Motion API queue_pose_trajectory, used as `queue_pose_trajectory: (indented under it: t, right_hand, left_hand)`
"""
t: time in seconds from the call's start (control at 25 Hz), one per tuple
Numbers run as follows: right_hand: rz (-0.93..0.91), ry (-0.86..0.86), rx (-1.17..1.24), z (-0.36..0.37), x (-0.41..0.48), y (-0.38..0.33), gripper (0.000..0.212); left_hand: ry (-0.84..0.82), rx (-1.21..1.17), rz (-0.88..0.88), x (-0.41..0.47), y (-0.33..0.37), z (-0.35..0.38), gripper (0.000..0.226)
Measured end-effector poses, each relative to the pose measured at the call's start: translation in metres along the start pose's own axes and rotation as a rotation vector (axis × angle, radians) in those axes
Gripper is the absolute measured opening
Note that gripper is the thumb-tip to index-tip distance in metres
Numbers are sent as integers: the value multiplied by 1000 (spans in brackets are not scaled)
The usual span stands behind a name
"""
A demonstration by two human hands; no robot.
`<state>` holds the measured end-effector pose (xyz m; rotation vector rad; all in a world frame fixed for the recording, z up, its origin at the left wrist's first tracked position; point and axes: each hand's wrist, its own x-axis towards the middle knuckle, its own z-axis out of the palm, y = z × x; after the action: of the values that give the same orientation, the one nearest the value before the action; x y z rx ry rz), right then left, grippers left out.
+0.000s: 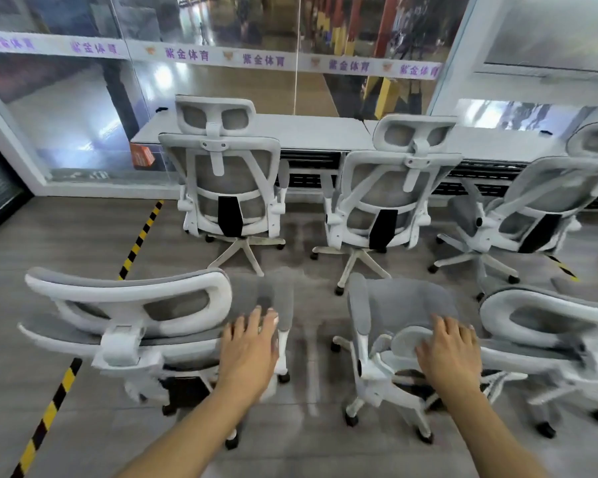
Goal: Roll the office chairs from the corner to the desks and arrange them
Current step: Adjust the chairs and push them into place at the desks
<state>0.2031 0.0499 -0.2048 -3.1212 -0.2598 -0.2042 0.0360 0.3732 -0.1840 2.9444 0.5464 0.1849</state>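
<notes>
the left hand (pixel 249 343) lies with straight fingers on the back of the left chair (pixel 128 305), at its right end; the right hand (pixel 449 350) lies flat, fingers spread, on the middle chair (pixel 404 301). neither grips. both chairs stand close before the person, each under its own hand. the desks (pixel 308 131) lie straight ahead, behind a row of chairs (pixel 394 188) that stands at them, so i judge the push goes forward, then sideways to a free place, not visible here
</notes>
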Motion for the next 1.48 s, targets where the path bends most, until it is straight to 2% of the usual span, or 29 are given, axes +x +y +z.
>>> queue_pose_trajectory:
  t: [0.08, 0.16, 0.32, 0.52, 0.76, 0.84, 1.0, 1.12, 1.2, 1.48]
  right_hand:
    - [-60, -33, -26, 13, 12, 24, 42]
    - [-131, 51, 9, 21, 18, 30, 31]
    - [-179, 204, 90, 21, 26, 27, 11]
    - [-236, 270, 108, 23, 29, 34, 28]
    - [-227, 242, 120, 27, 38, 33, 18]
    - [-219, 248, 119, 27, 40, 33, 7]
    - [-205, 204, 99, 27, 43, 31, 18]
    - [-215, 204, 107, 26, 45, 31, 17]
    - [-223, 226, 109, 27, 45, 34, 7]
    - [-211, 177, 116, 27, 40, 37, 17]
  left_hand:
    - [-96, 113, -200, 13, 17, 5, 60]
    - [-71, 140, -310, 18, 24, 10, 52]
    - [68, 142, -291, 17, 24, 23, 25]
    - [137, 177, -280, 16, 21, 35, 23]
    - [179, 217, -273, 9, 20, 38, 22]
    - [189, 226, -265, 7, 20, 39, 24]
    - [174, 225, -276, 7, 17, 38, 27]
    - [160, 218, -286, 7, 19, 39, 28]
    - [150, 207, -288, 7, 19, 39, 28]
    - [103, 205, -309, 9, 21, 37, 28]
